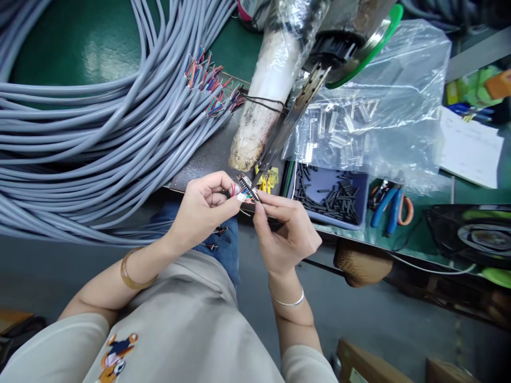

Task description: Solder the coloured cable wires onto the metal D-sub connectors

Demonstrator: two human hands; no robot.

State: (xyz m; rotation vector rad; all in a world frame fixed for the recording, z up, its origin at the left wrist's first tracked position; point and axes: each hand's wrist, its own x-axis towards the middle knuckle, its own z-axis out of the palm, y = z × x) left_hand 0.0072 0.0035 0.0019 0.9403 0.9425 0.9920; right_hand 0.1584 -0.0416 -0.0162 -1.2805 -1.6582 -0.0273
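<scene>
My left hand [202, 207] is closed in a pinch on thin coloured wires [232, 189] that come from a cable end. Touching it on the right, my right hand [285, 229] pinches a small metal connector [248, 188] against those wires. Both hands hover just over the front edge of the green bench [48, 48]. A big bundle of grey cables [99, 138] curves across the bench to the left, its stripped ends [211, 85] showing coloured cores above my hands.
A clear bag of metal connectors [359, 122] lies right of a wrapped cylinder [265, 101] and a reel of metal strip [359, 37]. A blue tray of black sleeve pieces [331, 194], blue-handled cutters [389, 207], white paper [469, 149] and cardboard boxes [371, 364] are nearby.
</scene>
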